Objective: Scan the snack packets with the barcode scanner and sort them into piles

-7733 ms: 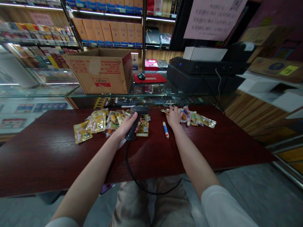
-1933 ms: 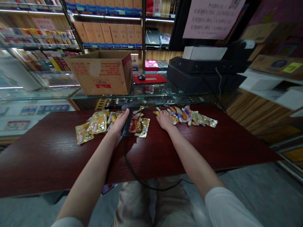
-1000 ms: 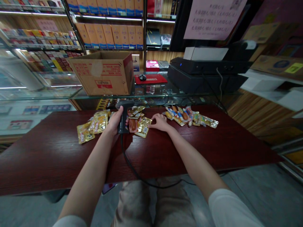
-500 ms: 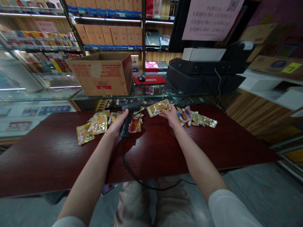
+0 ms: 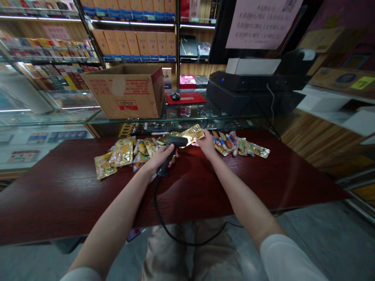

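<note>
My left hand [image 5: 160,157] is wrapped round the grip of a black corded barcode scanner [image 5: 171,150], whose head points at a gold snack packet [image 5: 191,134]. My right hand [image 5: 206,144] pinches that packet by its right edge and holds it tilted above the dark red table [image 5: 73,195]. Left of the scanner lies a heap of gold and yellow snack packets [image 5: 121,154]. Just right of my right hand lies a second pile of small sausage-like packets [image 5: 237,145].
The scanner's black cable [image 5: 170,230] runs over the table's near edge toward my lap. Behind the table stands a glass counter [image 5: 88,117] bearing an open cardboard box [image 5: 127,91], a red mouse pad with a mouse [image 5: 175,96] and a black register [image 5: 254,88]. Stocked shelves fill the back.
My right hand picked a gold packet from the left heap and lifted it. Since half a second ago my left hand has swung the scanner right, so its head now meets the packet.
</note>
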### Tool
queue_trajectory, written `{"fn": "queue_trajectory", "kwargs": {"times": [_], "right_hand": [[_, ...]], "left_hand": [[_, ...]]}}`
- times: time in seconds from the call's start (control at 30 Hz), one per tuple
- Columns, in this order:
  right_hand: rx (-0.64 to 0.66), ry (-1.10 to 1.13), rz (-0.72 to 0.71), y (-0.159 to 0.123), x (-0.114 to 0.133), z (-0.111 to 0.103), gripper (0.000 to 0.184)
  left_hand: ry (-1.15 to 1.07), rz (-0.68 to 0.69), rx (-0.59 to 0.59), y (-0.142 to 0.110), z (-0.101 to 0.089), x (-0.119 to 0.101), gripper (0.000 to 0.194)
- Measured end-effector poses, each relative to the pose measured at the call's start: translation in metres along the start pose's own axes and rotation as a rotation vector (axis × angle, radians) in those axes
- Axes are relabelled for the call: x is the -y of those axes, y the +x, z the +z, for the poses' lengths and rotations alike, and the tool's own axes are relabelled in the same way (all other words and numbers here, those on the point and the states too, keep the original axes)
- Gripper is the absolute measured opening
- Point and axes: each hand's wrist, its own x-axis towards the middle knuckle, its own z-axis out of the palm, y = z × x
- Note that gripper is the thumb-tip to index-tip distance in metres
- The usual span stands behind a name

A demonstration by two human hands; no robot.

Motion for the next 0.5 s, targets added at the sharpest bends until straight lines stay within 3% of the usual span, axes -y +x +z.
{"fn": "queue_trajectory", "kwargs": {"times": [0.17, 0.27, 0.37, 0.5], "right_hand": [[-0.014, -0.441, -0.133, -0.002, 0.000, -0.014, 0.060], [-0.085, -0.796, -0.114, -0.004, -0.001, -0.027, 0.051], [-0.169, -1.001, -0.104, -0.007, -0.001, -0.032, 0.050], [0.125, -1.031, -0.228, -0.011, -0.002, -0.024, 0.035]], "left_hand": [[-0.059, -0.003, -0.037, 0.000, -0.004, -0.002, 0.060], [-0.101, -0.049, -0.085, 0.001, -0.011, -0.003, 0.060], [-0.152, -0.098, -0.190, 0.002, -0.022, -0.006, 0.059], [-0.154, -0.042, -0.286, 0.004, -0.039, -0.009, 0.058]]}}
